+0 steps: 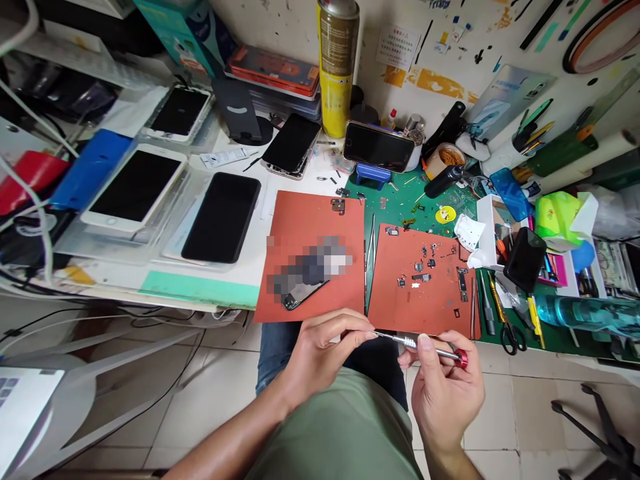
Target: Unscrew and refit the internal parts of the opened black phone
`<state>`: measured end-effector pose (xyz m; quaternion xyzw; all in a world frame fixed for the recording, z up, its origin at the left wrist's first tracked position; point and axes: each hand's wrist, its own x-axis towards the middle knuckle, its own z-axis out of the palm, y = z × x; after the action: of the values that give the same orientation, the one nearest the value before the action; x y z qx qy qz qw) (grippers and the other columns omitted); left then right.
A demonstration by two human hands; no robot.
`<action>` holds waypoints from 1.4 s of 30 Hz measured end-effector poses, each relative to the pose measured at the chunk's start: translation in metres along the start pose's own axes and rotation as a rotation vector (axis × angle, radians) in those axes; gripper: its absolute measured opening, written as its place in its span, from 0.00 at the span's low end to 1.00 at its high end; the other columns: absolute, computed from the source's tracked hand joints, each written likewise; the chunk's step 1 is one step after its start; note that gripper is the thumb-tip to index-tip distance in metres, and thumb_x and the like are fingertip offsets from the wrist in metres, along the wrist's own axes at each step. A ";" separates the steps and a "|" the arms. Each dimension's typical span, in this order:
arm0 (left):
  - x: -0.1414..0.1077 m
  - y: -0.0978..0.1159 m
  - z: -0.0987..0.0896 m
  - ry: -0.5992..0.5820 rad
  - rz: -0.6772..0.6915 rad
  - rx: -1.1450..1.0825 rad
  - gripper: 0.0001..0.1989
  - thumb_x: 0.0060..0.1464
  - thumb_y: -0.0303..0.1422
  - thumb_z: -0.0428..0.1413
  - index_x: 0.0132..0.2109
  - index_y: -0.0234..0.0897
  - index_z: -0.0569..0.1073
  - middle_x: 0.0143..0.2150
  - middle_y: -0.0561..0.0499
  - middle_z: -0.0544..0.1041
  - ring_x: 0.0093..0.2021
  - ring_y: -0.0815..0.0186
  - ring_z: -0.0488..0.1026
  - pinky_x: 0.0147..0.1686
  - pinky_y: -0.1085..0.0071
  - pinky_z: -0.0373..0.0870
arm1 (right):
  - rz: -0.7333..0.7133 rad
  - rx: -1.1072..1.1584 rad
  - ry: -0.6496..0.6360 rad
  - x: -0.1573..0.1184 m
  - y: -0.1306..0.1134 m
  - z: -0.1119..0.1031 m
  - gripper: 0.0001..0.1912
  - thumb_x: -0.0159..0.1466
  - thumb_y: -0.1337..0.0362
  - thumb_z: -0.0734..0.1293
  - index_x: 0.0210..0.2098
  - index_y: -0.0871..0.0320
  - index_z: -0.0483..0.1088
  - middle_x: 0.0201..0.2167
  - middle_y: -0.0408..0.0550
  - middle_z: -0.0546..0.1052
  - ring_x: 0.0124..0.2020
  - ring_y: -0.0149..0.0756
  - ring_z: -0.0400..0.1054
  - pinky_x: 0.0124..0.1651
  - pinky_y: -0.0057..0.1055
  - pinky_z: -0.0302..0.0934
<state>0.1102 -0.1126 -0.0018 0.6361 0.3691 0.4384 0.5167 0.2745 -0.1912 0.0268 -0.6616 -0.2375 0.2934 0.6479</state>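
My right hand [445, 380] is wrapped round a silver screwdriver [407, 341] with a red end cap, held near the table's front edge over my lap. The thumb and fingers of my left hand [330, 347] pinch at the screwdriver's thin tip; whether a small part is there is too small to tell. Beyond my left hand, a phone housing [303, 293], partly blurred out, lies on the left red mat [320, 217]. Small phone parts [423, 267] are spread over the right red mat [390, 300]. Tweezers [370, 257] lie between the two mats.
Several phones, among them a black one [221, 217] and a white one [135, 187], lie at the left. A yellow spray can [336, 73] stands at the back near a propped phone [379, 145]. Scissors [513, 337] and a blue bottle [590, 315] lie at the right.
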 end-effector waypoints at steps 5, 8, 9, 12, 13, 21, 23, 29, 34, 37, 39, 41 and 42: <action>-0.001 -0.001 0.000 -0.005 -0.023 -0.048 0.10 0.65 0.20 0.65 0.41 0.41 0.85 0.38 0.53 0.87 0.36 0.67 0.86 0.37 0.75 0.82 | -0.041 -0.027 0.012 -0.003 -0.002 -0.004 0.19 0.66 0.61 0.82 0.46 0.54 0.70 0.25 0.39 0.83 0.21 0.39 0.80 0.27 0.30 0.75; -0.001 0.000 -0.001 -0.014 -0.018 -0.045 0.10 0.65 0.20 0.65 0.42 0.41 0.85 0.38 0.53 0.88 0.37 0.67 0.86 0.39 0.76 0.83 | -0.045 -0.060 0.022 -0.005 -0.002 -0.007 0.20 0.64 0.62 0.83 0.46 0.54 0.71 0.26 0.39 0.83 0.21 0.38 0.81 0.28 0.29 0.75; -0.001 0.000 -0.002 -0.020 -0.014 -0.043 0.10 0.65 0.21 0.65 0.42 0.42 0.85 0.38 0.53 0.88 0.37 0.67 0.86 0.40 0.76 0.82 | -0.048 -0.069 0.023 -0.005 -0.003 -0.007 0.20 0.63 0.62 0.83 0.46 0.55 0.71 0.27 0.40 0.84 0.21 0.38 0.81 0.28 0.29 0.75; -0.003 0.001 -0.003 -0.035 -0.002 -0.032 0.10 0.66 0.21 0.65 0.43 0.42 0.85 0.39 0.53 0.88 0.38 0.67 0.86 0.41 0.76 0.83 | -0.062 -0.086 0.028 -0.007 -0.003 -0.009 0.20 0.64 0.62 0.83 0.46 0.55 0.71 0.27 0.40 0.84 0.21 0.38 0.81 0.28 0.29 0.75; -0.003 0.000 -0.003 -0.037 0.001 -0.027 0.10 0.66 0.21 0.65 0.43 0.42 0.85 0.39 0.53 0.88 0.39 0.67 0.86 0.42 0.76 0.83 | -0.068 -0.089 0.027 -0.008 -0.003 -0.010 0.19 0.64 0.63 0.83 0.46 0.55 0.71 0.27 0.40 0.84 0.21 0.39 0.81 0.28 0.29 0.75; -0.003 -0.003 -0.003 -0.049 0.030 0.001 0.10 0.66 0.21 0.64 0.43 0.42 0.85 0.39 0.54 0.88 0.39 0.67 0.86 0.43 0.75 0.83 | -0.114 -0.110 0.000 -0.007 -0.002 -0.011 0.18 0.65 0.65 0.82 0.47 0.55 0.72 0.28 0.41 0.85 0.23 0.38 0.82 0.29 0.29 0.77; -0.003 -0.003 -0.004 -0.056 0.031 0.007 0.10 0.66 0.21 0.64 0.43 0.42 0.85 0.40 0.54 0.88 0.39 0.67 0.86 0.43 0.75 0.82 | -0.126 -0.118 -0.003 -0.007 -0.002 -0.011 0.18 0.65 0.65 0.82 0.47 0.55 0.72 0.28 0.41 0.85 0.23 0.39 0.82 0.29 0.29 0.77; -0.005 -0.003 -0.007 -0.084 0.006 0.030 0.11 0.66 0.20 0.63 0.43 0.42 0.85 0.40 0.55 0.87 0.39 0.68 0.86 0.42 0.76 0.81 | -0.175 -0.117 -0.054 -0.005 -0.001 -0.013 0.17 0.65 0.68 0.81 0.47 0.56 0.73 0.31 0.43 0.86 0.26 0.38 0.84 0.34 0.32 0.81; -0.003 -0.001 -0.010 -0.121 -0.041 0.052 0.10 0.66 0.21 0.64 0.42 0.42 0.85 0.39 0.55 0.87 0.38 0.68 0.85 0.42 0.75 0.79 | -0.204 -0.089 -0.135 0.000 0.002 -0.017 0.17 0.65 0.71 0.80 0.49 0.55 0.74 0.36 0.46 0.88 0.30 0.37 0.85 0.39 0.32 0.84; -0.002 0.002 -0.010 -0.128 -0.102 0.031 0.08 0.66 0.24 0.66 0.40 0.42 0.85 0.38 0.54 0.87 0.37 0.67 0.85 0.40 0.74 0.79 | -0.167 -0.079 -0.143 0.001 0.005 -0.019 0.17 0.65 0.71 0.80 0.49 0.54 0.75 0.36 0.45 0.88 0.28 0.37 0.85 0.37 0.31 0.83; -0.002 0.003 -0.010 -0.118 -0.150 0.005 0.07 0.65 0.25 0.67 0.39 0.42 0.86 0.37 0.54 0.87 0.36 0.66 0.85 0.38 0.74 0.79 | -0.137 -0.074 -0.127 0.001 0.008 -0.019 0.16 0.65 0.70 0.80 0.48 0.54 0.75 0.35 0.45 0.88 0.27 0.37 0.85 0.36 0.30 0.83; -0.001 0.003 -0.010 -0.100 -0.183 -0.022 0.06 0.63 0.25 0.68 0.38 0.42 0.86 0.36 0.53 0.88 0.35 0.65 0.85 0.37 0.73 0.79 | -0.104 -0.064 -0.110 0.001 0.010 -0.020 0.17 0.64 0.69 0.81 0.48 0.54 0.74 0.35 0.45 0.88 0.26 0.38 0.84 0.36 0.30 0.82; -0.001 0.003 -0.010 -0.092 -0.199 -0.035 0.06 0.62 0.25 0.69 0.37 0.42 0.86 0.36 0.53 0.88 0.34 0.65 0.85 0.36 0.73 0.79 | -0.083 -0.056 -0.106 0.002 0.011 -0.020 0.17 0.64 0.69 0.81 0.47 0.54 0.74 0.34 0.45 0.88 0.26 0.38 0.84 0.35 0.31 0.82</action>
<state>0.1008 -0.1110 0.0019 0.6067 0.3985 0.3617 0.5850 0.2890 -0.2053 0.0157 -0.6525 -0.3067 0.2944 0.6273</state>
